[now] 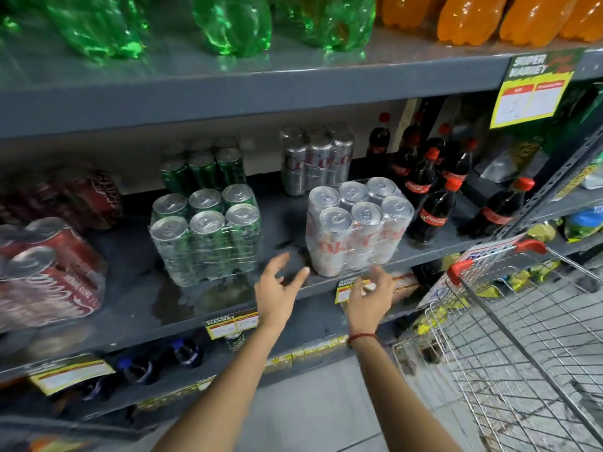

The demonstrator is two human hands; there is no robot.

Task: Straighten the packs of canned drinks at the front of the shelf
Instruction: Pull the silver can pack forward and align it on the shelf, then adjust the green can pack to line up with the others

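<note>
Both hands are spread and hold nothing. The right hand (370, 296) hangs just below the silver can pack (357, 225) at frame centre-right; the left hand (277, 288) sits lower left of it. The pack seems slightly skewed to the shelf (137, 308) edge.

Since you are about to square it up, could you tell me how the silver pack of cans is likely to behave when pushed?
The silver pack of cans probably slides as one heavy block: six sealed cans, tightly wrapped. The glossy film may feel slick. It looks unlikely to tip, being wide and flat-bottomed on the shelf.
</note>
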